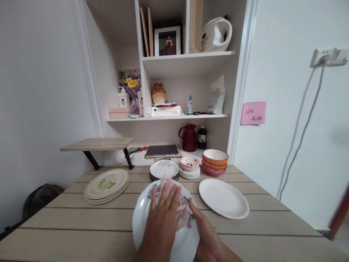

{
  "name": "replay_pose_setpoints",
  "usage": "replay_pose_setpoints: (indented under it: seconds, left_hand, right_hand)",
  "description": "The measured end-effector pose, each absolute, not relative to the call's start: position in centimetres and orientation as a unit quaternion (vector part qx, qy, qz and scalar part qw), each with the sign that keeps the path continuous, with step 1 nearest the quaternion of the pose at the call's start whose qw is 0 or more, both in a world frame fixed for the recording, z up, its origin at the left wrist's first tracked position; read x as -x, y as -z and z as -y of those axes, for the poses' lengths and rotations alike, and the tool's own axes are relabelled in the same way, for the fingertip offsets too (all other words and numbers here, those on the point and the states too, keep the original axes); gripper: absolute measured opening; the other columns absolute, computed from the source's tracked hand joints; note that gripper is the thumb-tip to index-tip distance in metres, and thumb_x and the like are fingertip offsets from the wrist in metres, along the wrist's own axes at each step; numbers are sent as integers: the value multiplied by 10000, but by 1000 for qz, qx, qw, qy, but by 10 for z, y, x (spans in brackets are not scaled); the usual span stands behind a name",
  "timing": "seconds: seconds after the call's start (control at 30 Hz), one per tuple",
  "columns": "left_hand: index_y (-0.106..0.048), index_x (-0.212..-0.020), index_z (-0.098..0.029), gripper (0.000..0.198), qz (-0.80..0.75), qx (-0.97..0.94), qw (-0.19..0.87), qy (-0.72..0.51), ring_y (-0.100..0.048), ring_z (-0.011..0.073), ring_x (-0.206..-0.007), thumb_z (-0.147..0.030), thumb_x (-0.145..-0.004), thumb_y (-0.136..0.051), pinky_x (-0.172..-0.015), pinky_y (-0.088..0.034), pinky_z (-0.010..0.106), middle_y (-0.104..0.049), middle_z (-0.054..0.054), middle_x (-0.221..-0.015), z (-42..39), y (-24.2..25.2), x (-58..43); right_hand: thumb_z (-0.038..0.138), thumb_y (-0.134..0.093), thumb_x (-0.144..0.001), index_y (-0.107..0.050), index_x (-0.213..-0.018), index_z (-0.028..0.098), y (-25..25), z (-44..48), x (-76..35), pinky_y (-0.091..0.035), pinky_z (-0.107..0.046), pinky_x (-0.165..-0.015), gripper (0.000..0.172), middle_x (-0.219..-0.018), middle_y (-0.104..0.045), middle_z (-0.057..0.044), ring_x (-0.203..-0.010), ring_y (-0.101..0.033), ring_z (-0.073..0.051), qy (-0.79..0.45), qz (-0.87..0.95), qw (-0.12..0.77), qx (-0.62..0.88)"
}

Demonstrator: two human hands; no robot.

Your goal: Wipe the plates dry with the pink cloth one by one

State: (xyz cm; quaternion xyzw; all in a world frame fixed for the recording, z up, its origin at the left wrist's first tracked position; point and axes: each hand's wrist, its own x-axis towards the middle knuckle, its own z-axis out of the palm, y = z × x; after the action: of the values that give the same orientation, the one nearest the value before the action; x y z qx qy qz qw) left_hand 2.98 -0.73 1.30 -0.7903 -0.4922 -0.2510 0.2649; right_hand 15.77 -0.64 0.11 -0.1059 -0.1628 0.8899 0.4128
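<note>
A white plate (183, 244) with a scalloped rim and pink flowers is tilted up towards me over the near part of the table. My left hand (165, 213) holds a pale pink cloth (185, 211) against its face, the fingers laid along the cloth and the thumb beside its bunched folds. At the plate's right edge my right hand (204, 231) grips the rim, thumb in front and the other fingers mostly hidden behind. Just beyond stands a stack of dark-edged plates (164, 169). To the right lies a white oval plate (224, 198).
Cream plates (106, 183) are stacked at the left, near a raised wooden stand (98, 144). Small dishes (189, 162) sit on saucers (190, 174) beside stacked bowls (215, 162). Behind are a laptop (163, 150), a red jug (189, 138) and a dark bottle (202, 138).
</note>
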Motion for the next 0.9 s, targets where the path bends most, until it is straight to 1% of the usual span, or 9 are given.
replay_pose_setpoints:
  seconds: [0.07,0.17,0.33,0.43,0.53,0.67,0.77,0.83,0.9]
  left_hand:
    - [-318,-1434,-257,642,503,780,272,252,-376,305,-1343,-145,-835,-516,-1038,-355,602,-429,43,-1452,4,-11,-30]
    - [-284,-1451,-239,708,513,779,255,255,-357,331,-1349,-214,-807,-579,-1001,-401,579,-373,91,-1483,5,-4,-29]
    - [-270,-1448,-128,956,518,777,231,271,-343,412,-1336,-477,-679,-718,-946,-449,574,-337,202,-1480,7,2,-20]
    - [-410,-1368,-160,808,502,791,230,265,-359,436,-1318,-405,-669,-734,-941,-428,621,-368,197,-1469,7,8,-18]
    - [-500,-1271,-193,559,493,795,202,289,-397,388,-1309,-187,-726,-623,-967,-416,606,-419,166,-1449,7,12,-18]
    - [-505,-1223,-184,532,469,791,75,385,-538,261,-1199,-41,-715,-434,-965,-467,464,-587,130,-1282,13,3,-18]
    - [-551,-1056,-211,426,519,728,-98,437,-650,217,-981,-42,-688,-420,-853,-525,374,-687,62,-1026,23,-17,-18]
    - [-498,-1121,-208,357,589,633,-213,454,-661,181,-655,-131,-781,-416,-635,-550,320,-690,23,-837,28,-29,-19]
    - [-444,-1216,-204,375,618,587,-261,453,-634,177,-562,-222,-843,-408,-548,-533,309,-685,17,-800,30,-35,-19]
  right_hand:
    - [524,-532,-850,-575,-1256,143,-1,5,-158,-441,-419,-949,558,-1130,-692,-132,-971,-664,-252,-885,163,423,110]
    - [548,-515,-846,-589,-1234,134,-3,2,-163,-428,-435,-960,572,-1093,-706,-133,-971,-663,-263,-885,147,427,116]
    - [571,-448,-868,-577,-1228,87,-6,-7,-171,-412,-436,-979,617,-1081,-704,-158,-1031,-641,-269,-883,102,442,118]
    - [569,-451,-870,-559,-1246,78,-7,-9,-174,-414,-418,-978,628,-1091,-700,-165,-1024,-645,-262,-877,99,455,119]
    - [586,-462,-858,-541,-1263,56,-7,-6,-172,-416,-414,-974,672,-1102,-691,-183,-1010,-650,-267,-887,119,429,120]
    - [593,-477,-847,-545,-1271,85,-4,0,-165,-421,-424,-966,665,-1099,-697,-166,-982,-658,-268,-899,135,401,109]
    - [567,-484,-858,-562,-1251,90,-2,0,-163,-425,-426,-961,623,-1063,-711,-158,-965,-663,-265,-901,132,401,103]
    - [565,-474,-864,-574,-1232,80,-1,-2,-164,-429,-434,-954,617,-1023,-722,-163,-952,-667,-268,-899,129,404,106]
    - [561,-471,-867,-578,-1228,82,-1,-3,-164,-432,-435,-949,609,-999,-729,-161,-944,-670,-268,-896,126,410,114]
